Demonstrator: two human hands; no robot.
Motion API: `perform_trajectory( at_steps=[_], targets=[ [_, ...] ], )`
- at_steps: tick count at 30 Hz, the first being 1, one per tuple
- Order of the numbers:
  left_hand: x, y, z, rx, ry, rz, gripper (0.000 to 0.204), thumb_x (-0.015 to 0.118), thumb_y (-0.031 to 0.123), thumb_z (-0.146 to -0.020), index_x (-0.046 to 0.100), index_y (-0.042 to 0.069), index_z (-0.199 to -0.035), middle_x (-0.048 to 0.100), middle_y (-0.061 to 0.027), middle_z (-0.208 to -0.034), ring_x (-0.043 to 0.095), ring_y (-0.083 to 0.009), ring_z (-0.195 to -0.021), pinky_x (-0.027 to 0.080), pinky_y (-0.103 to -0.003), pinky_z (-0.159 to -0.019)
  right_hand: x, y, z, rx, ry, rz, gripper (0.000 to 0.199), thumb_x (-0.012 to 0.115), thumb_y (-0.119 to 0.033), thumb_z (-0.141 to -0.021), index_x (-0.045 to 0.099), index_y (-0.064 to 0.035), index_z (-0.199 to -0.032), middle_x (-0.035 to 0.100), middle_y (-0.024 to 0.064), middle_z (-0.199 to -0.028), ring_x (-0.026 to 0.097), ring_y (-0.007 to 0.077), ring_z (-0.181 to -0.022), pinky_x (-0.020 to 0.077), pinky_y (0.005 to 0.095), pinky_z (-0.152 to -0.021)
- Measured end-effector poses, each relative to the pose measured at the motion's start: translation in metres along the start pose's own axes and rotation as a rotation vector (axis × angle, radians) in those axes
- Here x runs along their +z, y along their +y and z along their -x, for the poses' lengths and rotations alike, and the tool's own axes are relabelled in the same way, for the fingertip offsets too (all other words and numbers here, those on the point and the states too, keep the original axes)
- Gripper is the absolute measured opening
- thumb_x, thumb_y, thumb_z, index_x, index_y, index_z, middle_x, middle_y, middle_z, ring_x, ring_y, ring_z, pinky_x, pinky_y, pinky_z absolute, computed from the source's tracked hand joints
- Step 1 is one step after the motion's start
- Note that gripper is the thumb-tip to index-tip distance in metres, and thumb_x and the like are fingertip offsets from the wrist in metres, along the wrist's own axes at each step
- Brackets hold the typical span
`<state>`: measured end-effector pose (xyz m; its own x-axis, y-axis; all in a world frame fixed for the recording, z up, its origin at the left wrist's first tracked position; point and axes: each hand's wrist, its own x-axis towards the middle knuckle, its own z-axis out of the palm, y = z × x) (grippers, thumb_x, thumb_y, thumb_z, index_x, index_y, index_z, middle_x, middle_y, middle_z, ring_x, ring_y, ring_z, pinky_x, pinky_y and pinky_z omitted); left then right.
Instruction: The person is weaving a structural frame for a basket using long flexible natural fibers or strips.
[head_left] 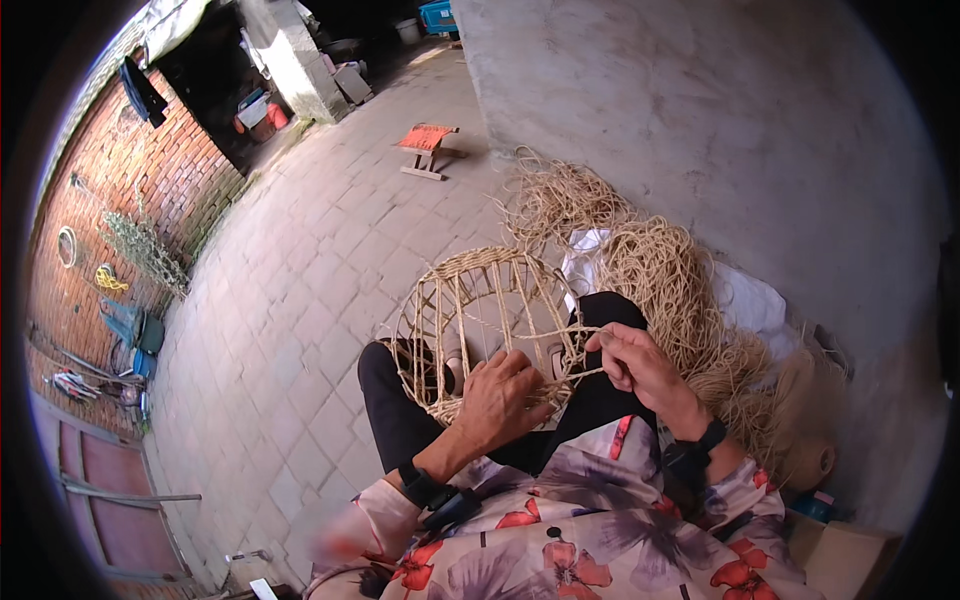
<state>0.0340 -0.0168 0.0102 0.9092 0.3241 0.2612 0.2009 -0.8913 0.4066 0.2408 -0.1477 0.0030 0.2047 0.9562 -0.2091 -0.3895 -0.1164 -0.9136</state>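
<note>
A round, open-sided basket [478, 262] of twisted straw rope rests between my knees, its upright cords spaced apart with gaps between them. My left hand [497, 402] is closed on its near side, fingers curled over the weave and the fingertips partly hidden. To the right of the basket, my right hand [637, 368] pinches a thin straw cord [575, 331] between thumb and fingers. That cord runs leftward into the basket's side. A second length of cord stretches from below my right fingers toward my left hand.
Tangled heaps of straw cord [660, 285] lie along the grey wall [700, 120] on the right, partly over white sheeting [745, 300]. A low stool [427, 140] with an orange top stands ahead on the paving [290, 300]. A brick wall [150, 170] is at left.
</note>
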Motion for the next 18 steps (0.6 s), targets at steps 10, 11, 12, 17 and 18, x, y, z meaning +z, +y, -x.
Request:
perform_trajectory(
  at_steps=[10, 11, 12, 17, 18],
  targets=[
    [-0.001, -0.005, -0.008, -0.089, -0.034, 0.173, 0.022, 0.076, 0.024, -0.074, 0.065, 0.006, -0.081, 0.064, -0.0074, -0.082, 0.062, -0.0273, -0.079, 0.048, -0.04, -0.07, -0.032, 0.006, 0.004, 0.001, 0.094, -0.206, 0.024, 0.049, -0.026, -0.1, 0.056, -0.0025, -0.097, 0.041, -0.0029, -0.057, 0.035, 0.0057, -0.045, 0.0286, 0.0201, -0.041],
    [0.002, -0.005, -0.01, -0.062, -0.022, 0.226, 0.017, 0.073, 0.022, -0.077, 0.065, 0.007, -0.081, 0.064, -0.0083, -0.079, 0.063, -0.0278, -0.077, 0.048, -0.039, -0.069, -0.039, 0.001, 0.003, -0.041, 0.102, -0.212, 0.023, 0.049, -0.024, -0.1, 0.056, -0.0029, -0.096, 0.044, -0.0009, -0.057, 0.038, 0.0073, -0.044, 0.0323, 0.0209, -0.041],
    [0.004, -0.005, -0.01, -0.041, -0.01, 0.271, 0.013, 0.07, 0.019, -0.079, 0.064, 0.007, -0.081, 0.065, -0.0091, -0.077, 0.063, -0.0282, -0.075, 0.049, -0.039, -0.068, -0.045, -0.008, 0.003, -0.078, 0.152, -0.25, 0.021, 0.049, -0.023, -0.099, 0.056, -0.0031, -0.097, 0.048, 0.0004, -0.058, 0.043, 0.0096, -0.044, 0.0366, 0.023, -0.041],
    [0.013, -0.008, -0.011, -0.099, 0.033, 0.276, 0.009, 0.067, 0.015, -0.08, 0.064, 0.007, -0.082, 0.065, -0.0119, -0.073, 0.065, -0.0305, -0.069, 0.051, -0.039, -0.061, -0.074, -0.059, -0.008, -0.346, 0.558, -0.221, 0.026, 0.049, -0.028, -0.1, 0.058, -0.004, -0.099, 0.06, 0.0055, -0.069, 0.059, 0.0138, -0.052, 0.0469, 0.0261, -0.046],
    [0.013, -0.006, -0.013, -0.129, 0.017, 0.259, 0.009, 0.067, 0.014, -0.08, 0.064, 0.006, -0.082, 0.065, -0.0126, -0.072, 0.066, -0.0312, -0.068, 0.051, -0.039, -0.061, -0.087, -0.058, -0.006, -0.35, 0.569, -0.229, 0.026, 0.049, -0.028, -0.1, 0.058, -0.004, -0.099, 0.06, 0.0055, -0.069, 0.059, 0.0138, -0.052, 0.0469, 0.0261, -0.046]
  ],
)
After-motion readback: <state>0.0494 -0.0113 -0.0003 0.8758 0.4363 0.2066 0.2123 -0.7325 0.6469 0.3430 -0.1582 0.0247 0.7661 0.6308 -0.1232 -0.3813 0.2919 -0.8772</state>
